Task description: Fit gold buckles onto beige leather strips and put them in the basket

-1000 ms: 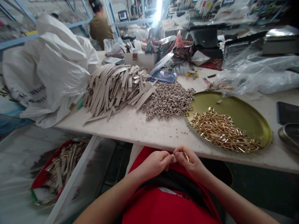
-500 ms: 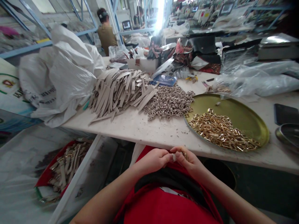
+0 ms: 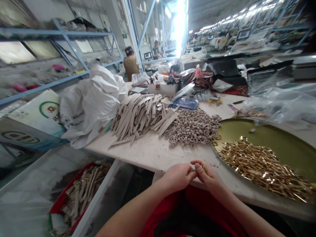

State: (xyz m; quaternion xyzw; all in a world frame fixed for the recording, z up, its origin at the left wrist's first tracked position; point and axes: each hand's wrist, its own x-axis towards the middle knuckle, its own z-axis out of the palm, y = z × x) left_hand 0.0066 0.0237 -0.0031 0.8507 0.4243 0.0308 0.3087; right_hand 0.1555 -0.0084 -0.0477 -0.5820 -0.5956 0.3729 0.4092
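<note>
My left hand (image 3: 179, 176) is closed at the near table edge, its thumb and fingertips pinching a small piece that the fingers mostly hide. Fingertip to fingertip with it, my right hand (image 3: 209, 177) is curled round a gold buckle (image 3: 204, 169), of which only a glint shows. Just beyond the hands lies a heap of small grey-beige strap loops (image 3: 190, 126). To the right, many gold buckles (image 3: 264, 164) are piled in a round gold-coloured tray (image 3: 274, 133). Flat grey-beige strips (image 3: 140, 115) form a large heap left of the loops.
At the table's left end slumps a white woven sack (image 3: 90, 102). Below it, a plastic-lined bin holds a red bag (image 3: 59, 197) with more strips. Clear plastic bags (image 3: 288, 102) lie at the back right. A person (image 3: 130, 64) is farther off by blue shelving.
The camera view has tilted up and shifted left, so the scene sits lower and farther right. My hands stay together and now appear over the table's edge.
</note>
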